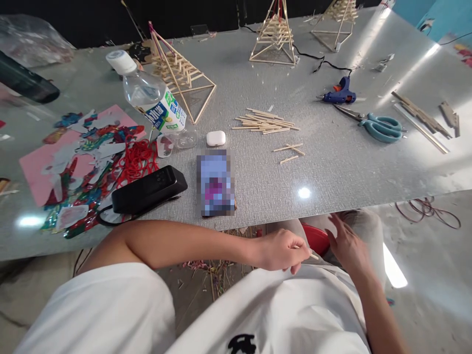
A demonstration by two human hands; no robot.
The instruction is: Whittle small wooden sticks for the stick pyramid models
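My left hand (282, 250) is closed on a short wooden stick (313, 256) above my lap, and the stick's end pokes out past the fingers. To its right, my right hand (348, 245) has its fingers apart with nothing in them, beside a red container (316, 238) between my legs. On the table (258, 184) beyond the hands lie a pile of thin wooden sticks (265, 122) and a few loose sticks (289, 160) nearer the edge. A phone (216, 183) with a blurred screen lies left of them, below a white earphone case (216, 138).
A bottle (155, 101), a black device (149, 189), red string (135, 160) and coloured scraps (92, 157) stand or lie left. Stick pyramids (275, 37) are at the back. A blue glue gun (341, 92) and scissors (383, 128) lie right.
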